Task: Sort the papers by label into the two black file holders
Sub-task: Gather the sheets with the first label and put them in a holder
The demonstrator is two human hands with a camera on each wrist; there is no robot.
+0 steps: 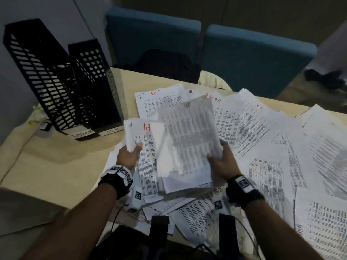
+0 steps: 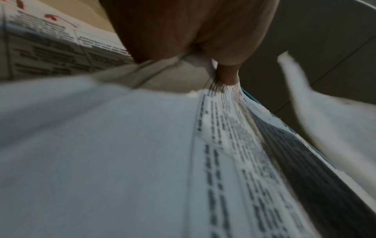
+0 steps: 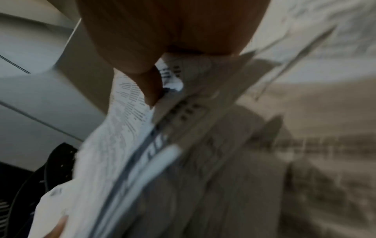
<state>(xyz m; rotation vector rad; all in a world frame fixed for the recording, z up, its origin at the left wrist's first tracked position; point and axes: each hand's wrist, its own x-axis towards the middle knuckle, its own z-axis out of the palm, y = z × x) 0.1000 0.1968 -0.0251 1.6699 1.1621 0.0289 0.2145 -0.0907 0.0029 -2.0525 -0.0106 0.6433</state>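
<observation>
Two black perforated file holders stand at the back left: the slotted one (image 1: pixel 39 72) above an "ADMIN" tag (image 1: pixel 83 132), the round-holed one (image 1: pixel 93 79) above an "HR" tag (image 1: pixel 111 129). My left hand (image 1: pixel 129 153) pinches a sheaf of papers marked "HR" in red (image 1: pixel 144 139) by its left edge, thumb on top. My right hand (image 1: pixel 220 158) grips a blurred, moving stack of papers (image 1: pixel 187 143) by its right edge, held above the table. In the left wrist view the thumb (image 2: pixel 227 75) presses the printed pages (image 2: pixel 234 145). The right wrist view shows fingers (image 3: pixel 150 87) clamped on fanned sheets (image 3: pixel 162 153).
Several loose printed sheets (image 1: pixel 262 137), some marked "HR", cover the beige table (image 1: pixel 62 162) on the right and front. Two blue chairs (image 1: pixel 253 59) stand behind the table. A grey box corner (image 1: pixel 24 209) lies at the front left. Dark straps and cables hang near my body.
</observation>
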